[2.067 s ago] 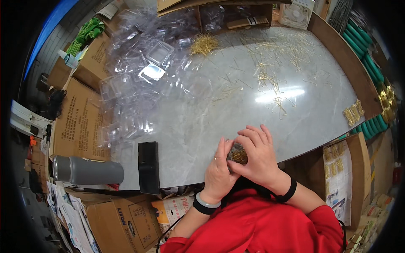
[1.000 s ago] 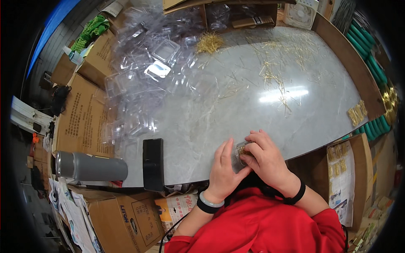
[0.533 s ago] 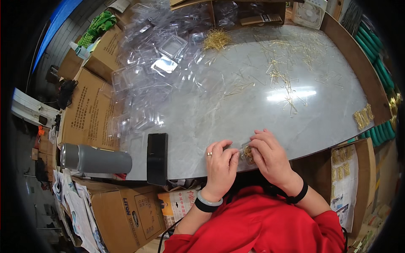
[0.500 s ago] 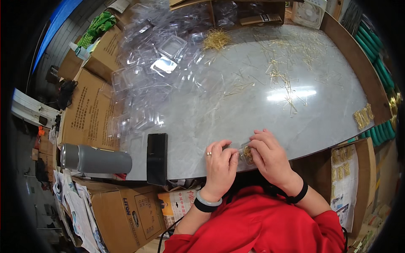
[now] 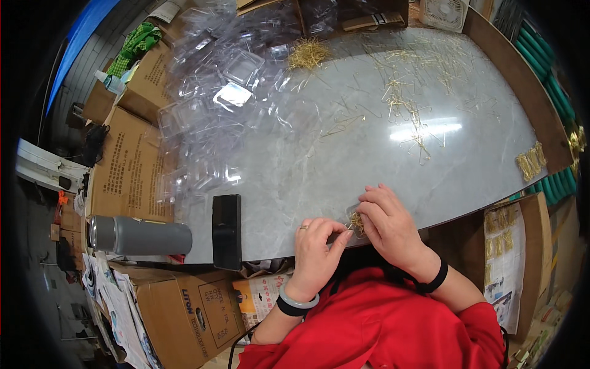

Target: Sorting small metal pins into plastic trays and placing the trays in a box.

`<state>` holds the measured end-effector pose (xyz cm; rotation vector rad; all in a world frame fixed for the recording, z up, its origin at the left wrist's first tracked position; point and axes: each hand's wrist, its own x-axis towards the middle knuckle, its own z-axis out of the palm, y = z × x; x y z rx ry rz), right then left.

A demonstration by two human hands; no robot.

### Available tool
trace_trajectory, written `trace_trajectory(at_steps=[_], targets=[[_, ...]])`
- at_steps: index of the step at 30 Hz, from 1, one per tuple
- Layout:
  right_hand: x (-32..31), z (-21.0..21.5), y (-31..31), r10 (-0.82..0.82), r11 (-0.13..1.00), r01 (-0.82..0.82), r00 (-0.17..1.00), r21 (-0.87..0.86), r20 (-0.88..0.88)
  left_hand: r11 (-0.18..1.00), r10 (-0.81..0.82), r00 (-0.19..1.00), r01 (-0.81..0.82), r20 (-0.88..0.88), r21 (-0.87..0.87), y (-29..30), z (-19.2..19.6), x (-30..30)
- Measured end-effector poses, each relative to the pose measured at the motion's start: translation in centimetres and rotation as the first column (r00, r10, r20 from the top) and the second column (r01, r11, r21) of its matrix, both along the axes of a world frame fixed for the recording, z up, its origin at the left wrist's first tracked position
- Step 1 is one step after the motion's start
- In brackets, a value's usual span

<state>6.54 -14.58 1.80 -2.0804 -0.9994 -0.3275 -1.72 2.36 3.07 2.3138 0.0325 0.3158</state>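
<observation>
At the near edge of the table, my right hand (image 5: 391,229) curls its fingers over a small bundle of gold wire hooks (image 5: 356,222). What looks like clear plastic shows around the bundle's upper side. My left hand (image 5: 317,253) is closed in a pinch, thumb and forefinger meeting right beside the bundle. Something thin shows at those fingertips, too small to name. Loose gold wire hooks (image 5: 402,111) lie scattered over the far right of the table, and a dense heap of them (image 5: 308,54) sits at the back.
Clear plastic boxes (image 5: 243,67) are piled at the left and back. A black phone (image 5: 227,232) and a grey bottle (image 5: 141,237) lie at the near left. Tied gold bundles (image 5: 531,162) rest at the right edge, near a wooden rim (image 5: 522,86). A white fan (image 5: 444,13) stands at the back.
My left hand has shifted slightly down, its thumb and forefinger now pinched against the bundle's side. My right hand stays over the bundle. The whole view has moved a little.
</observation>
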Motion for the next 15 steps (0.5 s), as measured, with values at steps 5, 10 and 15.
trace_trajectory(at_steps=[5, 10, 15], targets=[[0.0, -0.1, -0.1, 0.002, 1.0, -0.002, 1.0, 0.009, 0.003, 0.989, 0.03, 0.998, -0.037, -0.048, -0.144, 0.1, 0.1, 0.2], [0.2, -0.3, -0.3, 0.026, 1.0, -0.026, 0.999, 0.013, 0.022, 0.994, 0.003, 1.0, -0.005, -0.022, -0.108, -0.5, -0.9, 2.0], [0.4, -0.2, -0.5, 0.014, 1.0, -0.014, 1.0, 0.019, -0.003, 0.997, 0.078, 0.995, -0.076, 0.068, -0.026, -1.6, -1.5, 2.1]])
